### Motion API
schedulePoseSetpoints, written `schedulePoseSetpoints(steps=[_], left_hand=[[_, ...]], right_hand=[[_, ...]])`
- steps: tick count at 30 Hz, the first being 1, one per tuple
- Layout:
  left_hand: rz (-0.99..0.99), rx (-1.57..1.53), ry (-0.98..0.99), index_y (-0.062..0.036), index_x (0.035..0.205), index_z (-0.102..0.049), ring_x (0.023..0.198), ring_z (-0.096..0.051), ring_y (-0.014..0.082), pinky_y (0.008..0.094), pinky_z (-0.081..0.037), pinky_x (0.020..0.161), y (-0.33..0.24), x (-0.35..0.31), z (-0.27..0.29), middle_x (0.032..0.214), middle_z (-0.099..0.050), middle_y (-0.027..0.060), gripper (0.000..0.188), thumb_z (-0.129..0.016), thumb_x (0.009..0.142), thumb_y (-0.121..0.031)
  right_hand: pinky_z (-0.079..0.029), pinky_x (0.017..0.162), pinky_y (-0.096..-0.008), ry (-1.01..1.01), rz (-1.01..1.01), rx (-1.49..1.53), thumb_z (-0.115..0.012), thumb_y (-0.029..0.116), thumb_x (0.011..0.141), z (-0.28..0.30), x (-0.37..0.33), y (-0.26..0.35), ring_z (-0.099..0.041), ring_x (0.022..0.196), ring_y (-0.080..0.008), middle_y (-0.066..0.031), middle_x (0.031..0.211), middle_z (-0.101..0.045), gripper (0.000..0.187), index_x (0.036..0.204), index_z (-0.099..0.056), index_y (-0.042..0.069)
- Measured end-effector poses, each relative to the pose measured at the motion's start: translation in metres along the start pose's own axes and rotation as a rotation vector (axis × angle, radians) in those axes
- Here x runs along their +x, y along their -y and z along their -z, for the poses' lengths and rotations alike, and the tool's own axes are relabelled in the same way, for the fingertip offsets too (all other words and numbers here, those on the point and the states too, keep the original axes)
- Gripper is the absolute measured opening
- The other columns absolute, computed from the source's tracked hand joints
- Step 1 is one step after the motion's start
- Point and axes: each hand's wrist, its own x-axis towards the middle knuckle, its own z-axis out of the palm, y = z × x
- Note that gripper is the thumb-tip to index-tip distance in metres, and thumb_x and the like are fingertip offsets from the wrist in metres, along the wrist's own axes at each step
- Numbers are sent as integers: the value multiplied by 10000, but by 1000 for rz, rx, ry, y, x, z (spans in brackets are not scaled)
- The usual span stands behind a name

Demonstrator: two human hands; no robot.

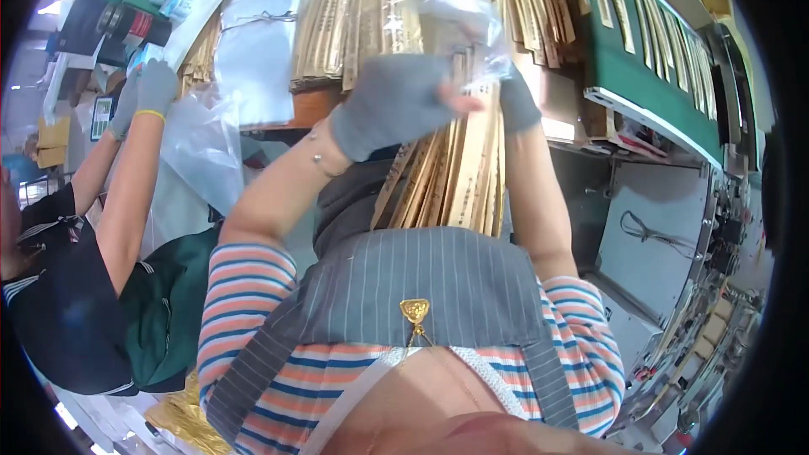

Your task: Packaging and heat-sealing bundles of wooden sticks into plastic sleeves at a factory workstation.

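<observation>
A bundle of long, slim tan strips with dark print (476, 164) slants up from my lap between my forearms. Over its upper end is a clear, glossy plastic bag (459, 13). My left hand (392, 105), in a grey glove with bare fingertips, is closed at the bag's lower edge, its fingertips pointing right across the strips. Against the bundle's right side is my right hand (518, 101), also grey-gloved; its fingers are hidden behind the bag and strips.
Bagged strips (358, 25) lie on the bench ahead, with loose strips (527, 8) beside them. A green board (649, 50) bearing more strips stands right. A co-worker's gloved hands (147, 93) are at left, near a loose plastic sheet (202, 143). Metal machinery (649, 227) stands at right.
</observation>
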Motion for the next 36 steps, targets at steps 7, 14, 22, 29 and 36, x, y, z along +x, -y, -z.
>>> schedulePoseSetpoints(steps=[7,14,22,29,36], left_hand=[[168,-256,-55,-55,579,-493,451,-450,179,316,-377,448,-19,-111,-48,509,-446,85,347,-678,803,-245],[345,-214,-26,-32,865,-604,547,-566,254,368,-435,504,-8,30,2,604,-565,110,209,-650,762,-208],[706,-269,428,3,904,-629,599,-606,113,261,-481,542,47,128,37,739,-664,83,212,-553,829,-179],[343,-173,151,27,883,-677,593,-568,61,230,-456,554,60,132,28,680,-637,26,239,-592,826,-189],[115,77,165,14,789,-681,579,-570,62,233,-455,554,45,128,50,647,-635,48,280,-622,785,-260]], right_hand=[[-505,767,-352,-508,79,-730,-633,389,828,-34,-129,-74,-634,840,-209,-95,988,-636,539,1255,-491,91],[-425,532,-228,-648,1070,-1690,-619,20,790,-113,-81,13,-539,554,-100,-49,647,-576,109,870,-550,48],[-480,644,-411,-679,869,-2187,-526,132,751,-187,-52,130,-612,718,-353,-194,742,-623,152,732,-639,32],[-483,694,-329,-734,467,-1685,-603,489,827,-127,-43,153,-612,767,-197,-90,925,-649,667,1217,-482,-39],[-451,542,-264,-661,693,-1708,-620,202,808,-103,-39,158,-559,579,-101,-44,652,-598,219,896,-670,7]])
